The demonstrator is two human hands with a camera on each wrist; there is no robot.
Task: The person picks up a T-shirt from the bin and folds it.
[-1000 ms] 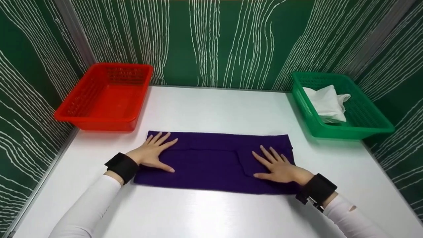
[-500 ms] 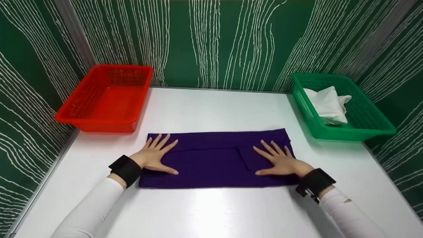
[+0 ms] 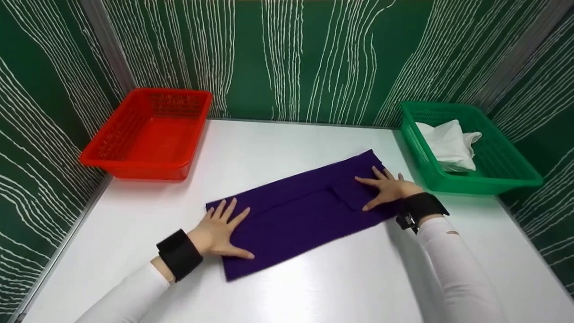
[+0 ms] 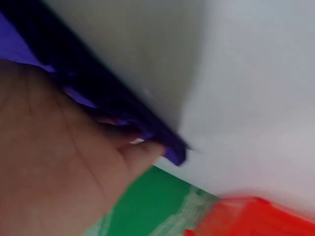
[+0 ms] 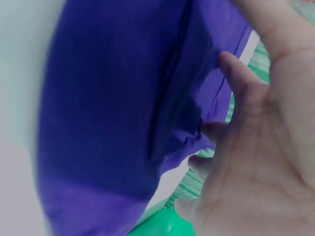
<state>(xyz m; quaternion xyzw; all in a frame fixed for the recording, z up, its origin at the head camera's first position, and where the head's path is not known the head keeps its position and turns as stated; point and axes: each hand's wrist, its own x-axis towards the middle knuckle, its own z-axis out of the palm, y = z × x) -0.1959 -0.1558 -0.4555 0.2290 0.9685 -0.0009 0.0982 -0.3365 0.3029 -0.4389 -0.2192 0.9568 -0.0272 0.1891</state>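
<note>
A folded dark purple cloth (image 3: 291,215) lies flat on the white table, slanted so its right end is farther back than its left. My left hand (image 3: 219,231) rests on the cloth's left end with fingers spread. On the right end, my right hand (image 3: 388,188) presses with its fingers also spread. Seams or fold edges run along the cloth's upper layer. In the left wrist view the fingertips touch the edge of the purple cloth (image 4: 113,93). The right wrist view shows fingertips against the purple cloth (image 5: 113,98), some of them partly hidden.
A red plastic basket (image 3: 143,172) stands at the back left of the table (image 3: 305,287). At the back right a green basket (image 3: 489,184) holds a crumpled white cloth (image 3: 448,146). Green panels with white wavy lines (image 3: 314,58) enclose the table.
The purple cloth has turned on the table under both hands. Its right end has moved back with my right hand; its left end has come nearer with my left hand.
</note>
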